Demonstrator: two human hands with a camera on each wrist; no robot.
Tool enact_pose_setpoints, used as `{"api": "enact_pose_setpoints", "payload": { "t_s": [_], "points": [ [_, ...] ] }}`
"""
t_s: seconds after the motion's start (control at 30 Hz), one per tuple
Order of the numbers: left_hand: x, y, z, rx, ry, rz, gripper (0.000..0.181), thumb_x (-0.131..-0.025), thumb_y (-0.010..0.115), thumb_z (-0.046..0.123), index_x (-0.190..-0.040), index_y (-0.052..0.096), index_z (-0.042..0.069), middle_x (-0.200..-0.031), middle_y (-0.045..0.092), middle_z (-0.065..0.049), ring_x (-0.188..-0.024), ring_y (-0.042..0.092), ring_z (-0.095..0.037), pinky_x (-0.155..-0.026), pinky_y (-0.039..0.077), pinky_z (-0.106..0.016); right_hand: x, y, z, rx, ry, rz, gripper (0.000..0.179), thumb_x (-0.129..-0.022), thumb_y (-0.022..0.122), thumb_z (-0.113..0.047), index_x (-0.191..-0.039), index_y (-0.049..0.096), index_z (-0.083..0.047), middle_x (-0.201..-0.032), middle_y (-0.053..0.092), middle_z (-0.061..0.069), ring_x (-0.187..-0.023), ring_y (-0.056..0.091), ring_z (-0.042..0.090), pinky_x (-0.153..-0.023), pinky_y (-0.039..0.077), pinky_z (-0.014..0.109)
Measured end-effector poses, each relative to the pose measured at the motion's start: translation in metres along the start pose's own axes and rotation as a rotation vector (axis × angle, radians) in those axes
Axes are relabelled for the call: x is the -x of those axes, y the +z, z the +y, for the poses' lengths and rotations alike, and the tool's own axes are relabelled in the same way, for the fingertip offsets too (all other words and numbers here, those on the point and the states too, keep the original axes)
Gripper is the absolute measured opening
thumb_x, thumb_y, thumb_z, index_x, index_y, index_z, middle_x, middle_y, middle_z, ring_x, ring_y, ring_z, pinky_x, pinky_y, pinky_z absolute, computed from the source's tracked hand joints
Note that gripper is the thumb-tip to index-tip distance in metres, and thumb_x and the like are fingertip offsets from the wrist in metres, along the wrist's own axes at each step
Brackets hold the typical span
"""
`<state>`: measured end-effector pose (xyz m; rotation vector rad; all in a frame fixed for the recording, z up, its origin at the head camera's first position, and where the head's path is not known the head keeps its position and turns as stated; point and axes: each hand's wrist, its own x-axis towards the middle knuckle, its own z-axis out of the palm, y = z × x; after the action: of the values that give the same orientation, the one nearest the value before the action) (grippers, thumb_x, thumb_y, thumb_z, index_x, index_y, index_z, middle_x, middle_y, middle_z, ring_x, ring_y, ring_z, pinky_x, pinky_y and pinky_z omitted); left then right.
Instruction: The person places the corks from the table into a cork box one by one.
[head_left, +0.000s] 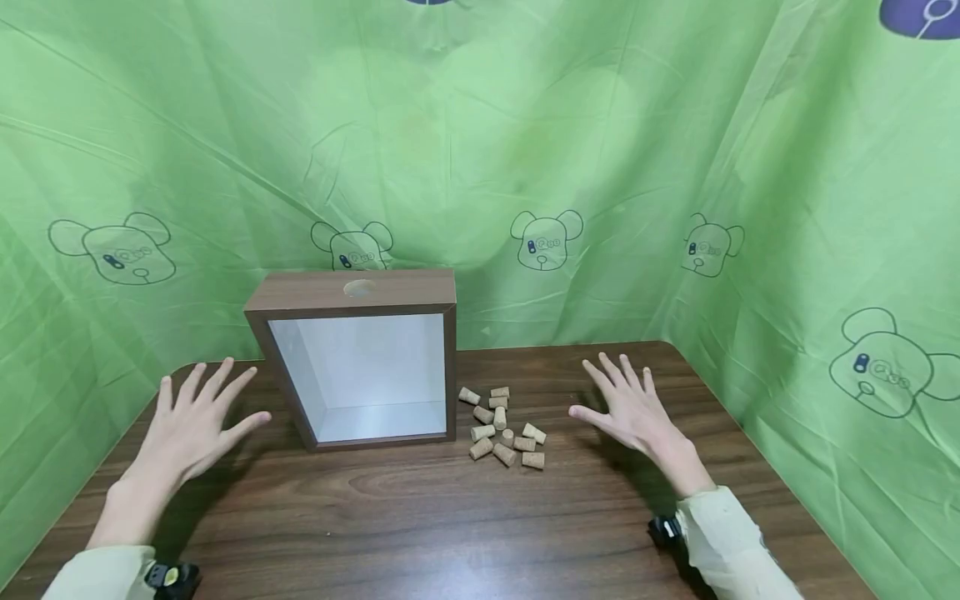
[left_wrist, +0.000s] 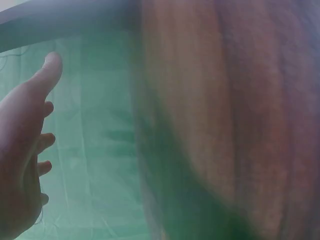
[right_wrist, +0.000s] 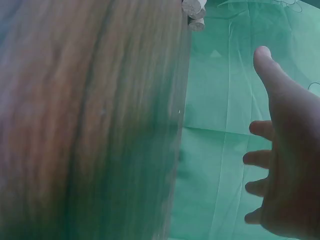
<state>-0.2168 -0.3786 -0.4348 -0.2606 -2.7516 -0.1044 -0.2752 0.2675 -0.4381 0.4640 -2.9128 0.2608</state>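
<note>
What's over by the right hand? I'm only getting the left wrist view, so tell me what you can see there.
Observer: A loose group of corks lies on the table, to the left of the right hand.

Operator: Okay, is that hand holding any of them?

Observer: No, its fingers are spread and hold nothing; the head view shows a gap between hand and corks.

Operator: And what's on the far side of the corks from that hand?

Observer: A brown box with a pale interior, and the head view shows a round hole in its top.
</note>
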Motion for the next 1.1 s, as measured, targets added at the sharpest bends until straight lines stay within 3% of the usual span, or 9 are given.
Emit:
{"api": "enact_pose_setpoints", "payload": {
  "t_s": [0.13,0.23,0.33,0.43,0.53,0.73,0.83,1.1],
  "points": [
    [-0.005,-0.009,0.003,0.113,0.002,0.084,0.069,-0.093,0.059,0.052,-0.151,0.04,0.02,-0.155,0.039,-0.019,-0.136,0.034,-0.051,-0.11,0.011,-0.072,-0.003,-0.003,-0.005,-0.033,-0.071,0.102,0.081,-0.087,0.063,-0.062,-0.152,0.039,-0.022,-0.158,0.037,0.012,-0.147,0.026,0.043,-0.114,0.015,0.069],
    [-0.009,-0.02,0.011,0.291,0.002,0.186,0.054,-0.095,0.062,0.037,-0.143,0.051,0.016,-0.15,0.047,-0.018,-0.135,0.042,-0.042,-0.109,0.023,-0.065,-0.005,-0.005,-0.011,-0.101,-0.121,0.196,0.064,-0.088,0.068,-0.049,-0.142,0.052,-0.018,-0.143,0.054,0.01,-0.136,0.045,0.039,-0.108,0.031,0.064],
    [-0.014,-0.033,0.022,0.507,-0.008,0.297,0.044,-0.096,0.064,0.021,-0.139,0.057,0.016,-0.144,0.054,-0.011,-0.137,0.045,-0.016,-0.115,0.029,-0.039,-0.008,-0.007,-0.019,-0.182,-0.149,0.241,0.05,-0.091,0.068,-0.042,-0.133,0.06,-0.016,-0.13,0.063,0.007,-0.122,0.056,0.034,-0.1,0.042,0.057],
    [-0.019,-0.048,0.036,0.711,-0.033,0.399,0.041,-0.095,0.062,0.009,-0.137,0.059,0.013,-0.137,0.059,-0.001,-0.127,0.046,0.003,-0.107,0.029,-0.013,-0.011,-0.009,-0.027,-0.25,-0.158,0.228,0.042,-0.092,0.067,-0.038,-0.129,0.063,-0.017,-0.124,0.064,0.003,-0.118,0.058,0.029,-0.098,0.044,0.053],
    [-0.026,-0.063,0.048,0.888,-0.03,0.463,0.039,-0.097,0.056,0.003,-0.137,0.056,0.004,-0.134,0.06,0.001,-0.121,0.053,-0.002,-0.099,0.037,-0.009,-0.014,-0.01,-0.036,-0.289,-0.153,0.199,0.039,-0.093,0.066,-0.037,-0.128,0.063,-0.02,-0.124,0.064,0.0,-0.12,0.057,0.025,-0.1,0.044,0.052],
    [-0.042,-0.078,0.066,1.209,0.054,0.5,0.041,-0.099,0.049,0.001,-0.14,0.048,-0.004,-0.145,0.051,-0.013,-0.125,0.055,-0.015,-0.099,0.043,-0.015,-0.021,-0.015,-0.05,-0.356,-0.172,0.167,0.037,-0.094,0.066,-0.034,-0.127,0.064,-0.019,-0.124,0.063,-0.003,-0.123,0.056,0.022,-0.101,0.045,0.05],
    [-0.05,-0.082,0.072,1.306,0.086,0.506,0.044,-0.1,0.049,0.004,-0.143,0.045,-0.003,-0.148,0.047,-0.015,-0.129,0.051,-0.018,-0.1,0.042,-0.016,-0.023,-0.017,-0.056,-0.379,-0.191,0.162,0.035,-0.093,0.068,-0.032,-0.125,0.065,-0.017,-0.123,0.064,-0.003,-0.122,0.057,0.021,-0.101,0.046,0.049],
    [-0.065,-0.086,0.086,1.318,0.086,0.455,0.045,-0.101,0.047,0.01,-0.146,0.044,0.005,-0.154,0.044,-0.005,-0.139,0.041,-0.016,-0.104,0.036,-0.014,-0.027,-0.015,-0.062,-0.403,-0.223,0.133,0.032,-0.094,0.067,-0.031,-0.123,0.065,-0.021,-0.123,0.064,-0.005,-0.122,0.059,0.02,-0.104,0.046,0.046]
  ]
}}
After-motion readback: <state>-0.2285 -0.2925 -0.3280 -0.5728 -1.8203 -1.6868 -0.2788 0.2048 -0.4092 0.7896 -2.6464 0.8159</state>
